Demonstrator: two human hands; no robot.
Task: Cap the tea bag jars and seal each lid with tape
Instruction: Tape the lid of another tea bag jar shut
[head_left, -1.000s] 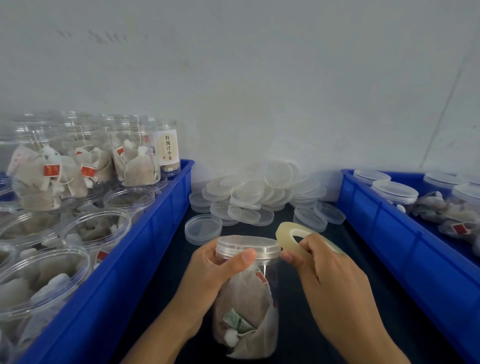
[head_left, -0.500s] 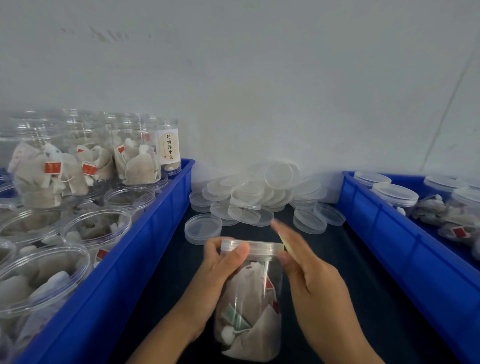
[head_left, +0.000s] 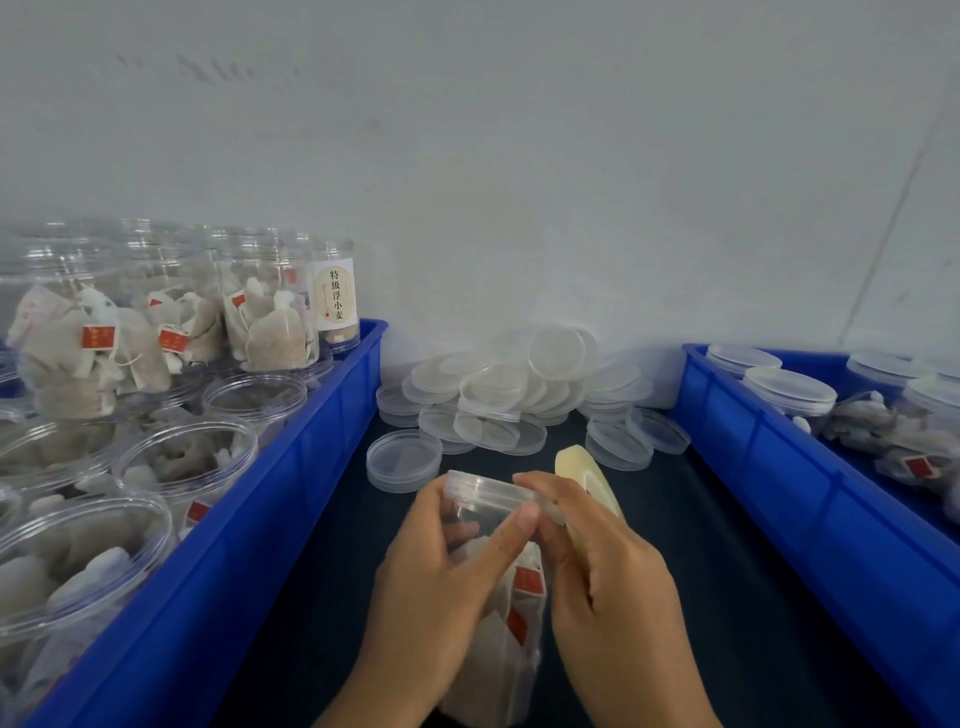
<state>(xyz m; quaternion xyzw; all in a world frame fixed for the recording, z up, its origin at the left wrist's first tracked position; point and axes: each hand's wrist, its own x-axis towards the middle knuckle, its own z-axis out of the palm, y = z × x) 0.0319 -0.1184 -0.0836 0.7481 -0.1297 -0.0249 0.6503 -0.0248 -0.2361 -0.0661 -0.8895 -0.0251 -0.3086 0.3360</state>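
Note:
A clear jar of tea bags (head_left: 506, 639) with its clear lid (head_left: 480, 493) on stands tilted at the lower middle. My left hand (head_left: 441, 582) grips the jar just under the lid, thumb across the front. My right hand (head_left: 613, 582) holds a roll of clear tape (head_left: 582, 473) behind the jar, its forefinger pressing against the lid's rim. A strip of tape seems to run from the roll to the rim, though I cannot make it out for sure.
A pile of loose clear lids (head_left: 519, 395) lies against the wall. The blue bin (head_left: 291, 493) on the left holds several uncapped jars of tea bags (head_left: 182, 457). Another blue bin (head_left: 779, 483) on the right holds capped jars (head_left: 789, 389).
The jar has tilted and turned in my left hand. My right hand has come round the lid's rim, and the tape roll shows again behind the jar.

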